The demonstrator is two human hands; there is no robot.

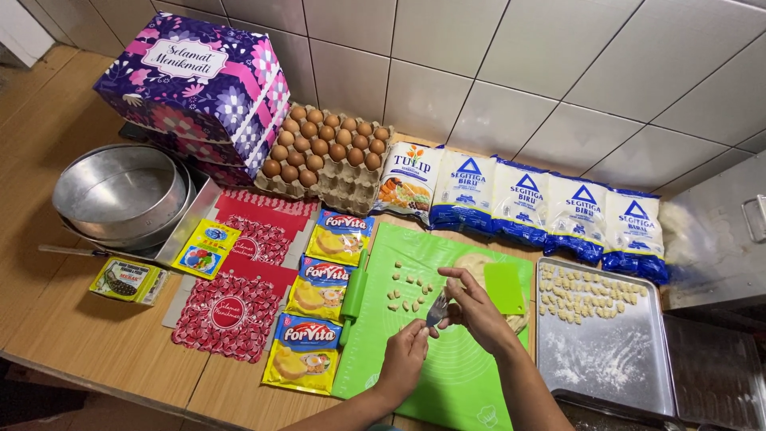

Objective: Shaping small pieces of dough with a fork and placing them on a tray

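My right hand (477,307) holds a metal fork (438,306) over a green silicone mat (455,375). My left hand (406,353) is just below the fork's tines, fingers pinched at them, apparently on a small bit of dough too small to make out. Several small shaped dough pieces (408,289) lie on the mat above the hands. A slab of pale dough (472,266) and a green plastic scraper (504,287) sit beside my right hand. To the right, a floured metal tray (614,359) carries several shaped pieces (582,291) along its far edge.
Three yellow margarine sachets (319,289) and a green rolling pin (353,295) lie left of the mat. Flour bags (550,214) line the tiled wall. An egg carton (327,148), a purple box (199,84), round tins (120,191) and red flat boxes (231,307) fill the left side.
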